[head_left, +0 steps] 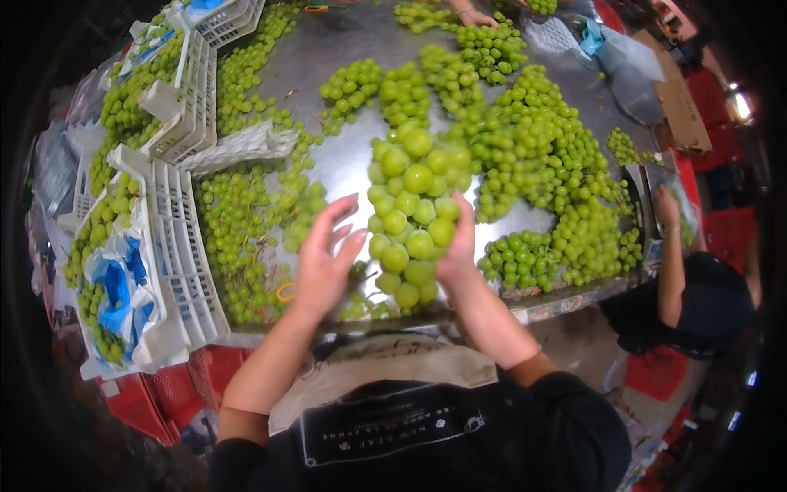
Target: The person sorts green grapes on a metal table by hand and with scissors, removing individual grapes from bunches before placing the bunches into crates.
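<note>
While the right grip held a green grape bunch by its right side, above the metal desk near the front edge, the left grip stood released, fingers curved, just beside it. Beyond: bare metal, bounded rightward by heaped bunches, leftward by loose grapes and white crates.

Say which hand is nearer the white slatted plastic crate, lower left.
Left. The left hand is right of the crate, round green grapes between; the right hand is farther right, against a large green grape bunch.

White crates and heaped grapes show a fruit-packing workshop
</note>
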### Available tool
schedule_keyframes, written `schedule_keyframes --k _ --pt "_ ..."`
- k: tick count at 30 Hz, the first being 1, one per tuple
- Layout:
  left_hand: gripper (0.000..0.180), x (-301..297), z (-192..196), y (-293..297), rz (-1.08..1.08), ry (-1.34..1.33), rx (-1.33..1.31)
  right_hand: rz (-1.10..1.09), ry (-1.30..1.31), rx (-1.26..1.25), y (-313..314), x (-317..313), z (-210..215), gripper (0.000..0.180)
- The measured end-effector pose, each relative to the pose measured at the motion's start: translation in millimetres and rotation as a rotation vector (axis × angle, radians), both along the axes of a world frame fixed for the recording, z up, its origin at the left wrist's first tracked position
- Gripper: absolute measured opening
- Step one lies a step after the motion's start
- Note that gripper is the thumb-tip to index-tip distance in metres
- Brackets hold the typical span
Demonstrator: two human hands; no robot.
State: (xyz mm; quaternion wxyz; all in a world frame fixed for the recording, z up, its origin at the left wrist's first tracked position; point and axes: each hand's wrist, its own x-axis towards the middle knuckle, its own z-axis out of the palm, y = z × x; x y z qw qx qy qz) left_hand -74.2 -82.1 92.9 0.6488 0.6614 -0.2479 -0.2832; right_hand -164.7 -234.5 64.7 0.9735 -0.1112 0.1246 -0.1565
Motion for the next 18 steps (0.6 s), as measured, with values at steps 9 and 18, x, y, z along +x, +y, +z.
schedule_keyframes --k 9,18 --pt "0.042 11.6 6.6 -7.9 0.089 -0.306 -0.045 -0.02 0.014 -0.162 3.3 -1.6 2.5 0.046" --pt "0.032 27.9 28.3 -12.0 0.117 -0.826 -0.037 -0.014 0.04 -0.404 9.9 -12.2 -0.7 0.053"
